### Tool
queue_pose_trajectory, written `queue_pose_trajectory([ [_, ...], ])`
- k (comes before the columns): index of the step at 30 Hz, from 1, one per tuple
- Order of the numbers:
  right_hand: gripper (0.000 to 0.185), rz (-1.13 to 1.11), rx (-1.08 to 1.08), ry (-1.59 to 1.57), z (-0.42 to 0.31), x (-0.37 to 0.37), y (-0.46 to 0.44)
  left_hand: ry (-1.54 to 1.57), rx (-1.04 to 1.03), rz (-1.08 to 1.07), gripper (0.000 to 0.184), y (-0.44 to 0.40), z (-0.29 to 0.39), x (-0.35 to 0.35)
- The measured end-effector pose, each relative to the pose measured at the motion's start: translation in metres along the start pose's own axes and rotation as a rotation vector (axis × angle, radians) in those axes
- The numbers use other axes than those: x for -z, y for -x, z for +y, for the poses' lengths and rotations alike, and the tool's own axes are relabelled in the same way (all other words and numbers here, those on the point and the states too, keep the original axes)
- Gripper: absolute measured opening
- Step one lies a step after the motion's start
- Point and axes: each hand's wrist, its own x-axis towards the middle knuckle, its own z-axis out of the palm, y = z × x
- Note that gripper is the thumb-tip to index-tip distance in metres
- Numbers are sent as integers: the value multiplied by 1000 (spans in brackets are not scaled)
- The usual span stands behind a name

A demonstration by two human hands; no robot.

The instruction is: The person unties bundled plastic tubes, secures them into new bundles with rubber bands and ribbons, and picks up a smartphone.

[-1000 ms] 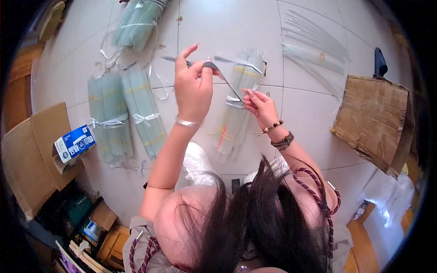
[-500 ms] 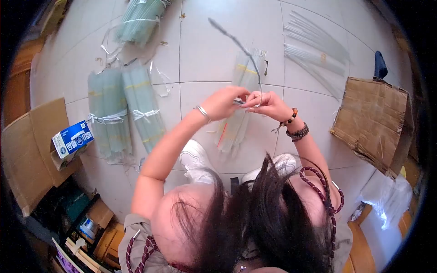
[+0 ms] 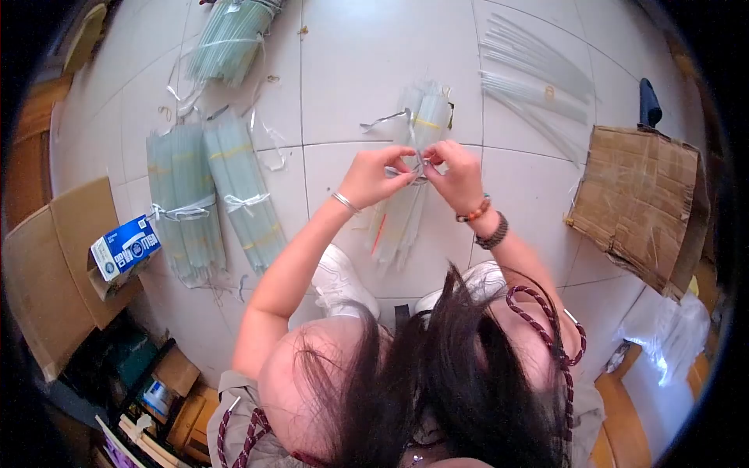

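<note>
On the floor in front of me lies a bundle of thin, clear plastic strips [image 3: 396, 226], with yellow bands around it. A narrow whitish-grey ribbon [image 3: 388, 122] runs across the bundle's upper half, its loose end sticking out to the left. My left hand [image 3: 378, 179] pinches the ribbon at the bundle's middle, thumb and forefinger pressed together. Facing it, my right hand [image 3: 455, 173] has its fingertips closed on the same ribbon, right over the bundle. The crossing of the ribbon between my fingertips is too small to make out.
Two tied bundles [image 3: 181, 234] lie on the left, and another bundle [image 3: 230, 43] is at the far left. Loose clear strips [image 3: 538, 86] are spread at the far right. Cardboard [image 3: 636, 207] stands on the right; a blue-and-white carton [image 3: 125, 248] is on the left.
The ribbon's long end, which stretched up and away, has dropped to a short piece pointing left over the bundle. My fingers have shifted, and both hands now pinch near its middle.
</note>
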Motion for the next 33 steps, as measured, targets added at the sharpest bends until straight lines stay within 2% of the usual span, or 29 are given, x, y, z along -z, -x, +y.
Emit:
queue_pose_trajectory([
  [2,18,197,146,152,-8,-9,-3,232,31,-19,37,-4,-12,-1],
  [5,17,252,312,84,-13,-10,-7,232,74,-179,38,-14,-21,15],
  [6,17,250,335,93,-13,-11,-7,80,96,-123,31,-14,-11,18],
  [9,16,239,355,101,-13,-11,-3,-326,-291,-11,20,-19,-6,22],
  [10,16,239,332,84,-15,-8,-4,-331,-461,78,14,-21,-11,16],
  [13,14,143,250,-69,-9,-3,1,-705,-531,48,11,-14,-7,15],
  [14,14,96,215,-135,-4,1,8,-735,-490,66,12,-12,-13,22],
  [16,11,103,12,-282,29,1,44,-795,-414,101,14,-1,-37,49],
  [17,10,114,-72,-352,46,-5,58,-726,-344,87,16,3,-46,55],
  [18,7,93,-380,-827,47,-18,78,-656,-276,70,18,15,-54,55],
  [19,8,110,-531,-814,48,-26,87,-581,-203,44,20,30,-60,47],
  [21,16,170,-828,-778,51,-33,94,-348,-81,242,20,45,-67,24],
  [23,27,-263,-991,-392,53,-42,77,62,288,125,30,66,-119,4],
  [24,39,-438,-888,-333,64,-61,74,324,584,-16,42,62,-103,-10],
  [25,51,-110,-793,-510,13,-48,64,151,308,61,58,72,-111,-33],
  [26,63,15,-721,-589,-4,-49,58,154,192,150,66,74,-90,-45],
  [27,76,-33,-700,-681,-16,-36,48,157,211,130,71,73,-81,-48],
  [28,78,82,-690,-594,-7,-51,52,60,138,116,73,62,-49,-61],
  [29,71,-81,-694,-772,-18,-30,44,-45,128,166,75,74,-22,-59],
  [30,60,-49,-644,-942,12,-59,44,-214,57,163,75,69,3,-60],
  [32,53,-78,-726,-1146,14,-34,34,-564,-69,178,76,64,44,-60],
  [33,50,-98,-773,-1253,7,-26,33,-600,-233,189,74,61,49,-48],
])
